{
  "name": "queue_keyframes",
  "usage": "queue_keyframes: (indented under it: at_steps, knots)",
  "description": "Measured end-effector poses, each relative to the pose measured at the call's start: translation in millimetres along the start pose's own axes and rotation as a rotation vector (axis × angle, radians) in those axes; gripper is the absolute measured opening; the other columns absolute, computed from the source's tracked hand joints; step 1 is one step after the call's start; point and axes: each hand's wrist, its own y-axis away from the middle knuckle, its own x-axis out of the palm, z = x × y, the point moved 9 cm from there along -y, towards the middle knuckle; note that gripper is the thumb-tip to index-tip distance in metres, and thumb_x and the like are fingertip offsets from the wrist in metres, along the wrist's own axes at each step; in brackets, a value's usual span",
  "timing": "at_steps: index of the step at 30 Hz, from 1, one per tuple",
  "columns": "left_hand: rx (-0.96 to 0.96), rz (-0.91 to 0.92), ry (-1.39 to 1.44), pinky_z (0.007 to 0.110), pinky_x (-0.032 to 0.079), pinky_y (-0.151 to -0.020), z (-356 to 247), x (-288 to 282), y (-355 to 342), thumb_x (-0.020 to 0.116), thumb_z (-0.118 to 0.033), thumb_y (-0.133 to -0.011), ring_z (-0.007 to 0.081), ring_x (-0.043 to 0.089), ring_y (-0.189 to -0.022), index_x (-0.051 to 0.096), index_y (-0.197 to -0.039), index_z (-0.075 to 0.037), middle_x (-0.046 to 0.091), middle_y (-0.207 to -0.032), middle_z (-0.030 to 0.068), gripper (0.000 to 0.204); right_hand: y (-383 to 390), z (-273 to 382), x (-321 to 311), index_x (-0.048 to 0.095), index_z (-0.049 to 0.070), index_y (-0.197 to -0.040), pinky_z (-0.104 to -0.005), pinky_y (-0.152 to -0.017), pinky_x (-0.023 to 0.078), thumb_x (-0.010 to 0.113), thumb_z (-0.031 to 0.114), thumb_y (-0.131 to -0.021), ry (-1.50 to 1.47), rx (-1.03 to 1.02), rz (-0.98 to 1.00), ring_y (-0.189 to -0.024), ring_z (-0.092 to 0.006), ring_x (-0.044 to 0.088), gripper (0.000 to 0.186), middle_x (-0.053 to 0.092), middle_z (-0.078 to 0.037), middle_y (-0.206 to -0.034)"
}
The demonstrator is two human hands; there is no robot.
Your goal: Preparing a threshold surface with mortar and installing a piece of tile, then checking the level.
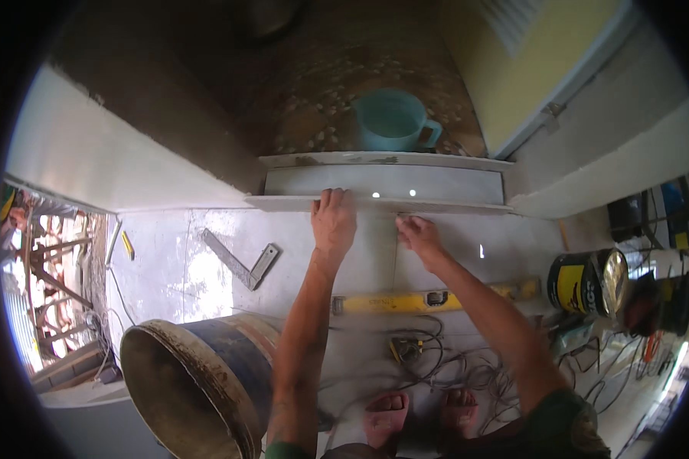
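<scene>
A raised door sill crosses the doorway, with a pale tile (436, 183) lying in its top between two upright edge strips. My left hand (334, 223) is at the front edge strip (375, 205), its fingers close together and bent over the strip's top. Just right of it, my right hand (419, 239) is held low in front of the same strip, fingertips pinched together. Whatever may be between those fingertips is too small to make out. Beyond the sill stands a translucent blue-green measuring jug (394, 122) with a handle.
A metal try square (245, 264) lies left on the tiled floor. A yellow spirit level (390, 303) lies beneath my forearms, near a tape measure (407, 349) and tangled cables (467, 367). A large dirty bucket (230, 336) lies tipped at left; a dark paint bucket (582, 283) sits right.
</scene>
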Motion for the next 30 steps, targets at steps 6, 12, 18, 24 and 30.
queue_keyframes:
  at_steps: [6,12,18,24,30]
  knots:
    - [0.033,0.035,-0.055,0.039,0.041,-0.073,-12,5,-1,0.056,-0.007,-0.072,0.0246,0.052,-0.089,0.055,-0.085,-0.008,0.052,-0.084,0.0044,0.012,-27,-19,3,0.065,0.002,-0.089,-0.0238,-0.051,0.046,0.059,0.014,-0.088,-0.4,-0.072,-0.328,-0.062,-0.0119,0.063,0.013,0.063,-0.003,-0.076]
    - [-0.014,0.13,-0.077,0.041,0.04,-0.078,-4,-3,-1,0.06,-0.008,-0.072,0.026,0.051,-0.099,0.056,-0.096,-0.007,0.055,-0.098,0.0069,0.024,-14,6,12,0.066,0.001,-0.081,-0.0241,-0.043,0.042,0.059,0.011,-0.088,-0.421,-0.056,-0.407,-0.052,-0.0129,0.062,0.014,0.061,-0.003,-0.064]
    - [-0.283,0.048,-0.062,0.053,0.03,-0.096,-11,-34,66,0.068,-0.015,-0.075,0.0392,0.033,-0.125,0.04,-0.131,-0.003,0.034,-0.136,0.0224,0.064,-8,5,-2,0.065,-0.001,-0.081,-0.0264,-0.046,0.044,0.061,0.013,-0.087,-0.314,-0.116,-0.492,-0.05,-0.0126,0.061,0.016,0.061,-0.005,-0.063]
    - [-1.161,-0.137,-0.239,0.049,0.038,-0.095,143,-86,194,0.071,-0.025,-0.075,0.0413,0.04,-0.116,0.037,-0.128,0.004,0.037,-0.125,0.0279,0.07,3,21,-7,0.065,-0.001,-0.085,-0.0275,-0.052,0.046,0.067,0.02,-0.083,-0.079,-0.186,-0.489,-0.052,-0.0147,0.063,0.022,0.064,-0.011,-0.066]
    - [-1.141,-0.17,-0.143,0.049,0.044,-0.087,215,-98,246,0.066,-0.032,-0.078,0.0395,0.048,-0.108,0.045,-0.12,0.004,0.045,-0.116,0.0247,0.06,-2,41,13,0.066,-0.002,-0.082,-0.0283,-0.052,0.047,0.07,0.032,-0.08,0.075,-0.345,-0.49,-0.053,-0.0153,0.064,0.034,0.063,-0.011,-0.061]
